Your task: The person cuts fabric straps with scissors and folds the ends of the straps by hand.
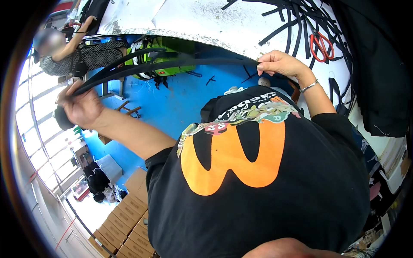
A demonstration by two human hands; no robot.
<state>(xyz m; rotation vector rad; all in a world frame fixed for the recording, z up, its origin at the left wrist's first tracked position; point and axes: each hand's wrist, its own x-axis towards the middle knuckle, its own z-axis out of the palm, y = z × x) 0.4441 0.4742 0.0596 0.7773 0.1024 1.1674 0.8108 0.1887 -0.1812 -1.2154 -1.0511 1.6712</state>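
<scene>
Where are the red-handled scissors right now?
Head view, upper right: the red-handled scissors lie on the white worn tabletop among narrow black strips, just beyond and right of the right hand.

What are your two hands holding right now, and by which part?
A black strip spanning between them: the right hand pinches its visible end, the left hand grips it farther along.
</scene>
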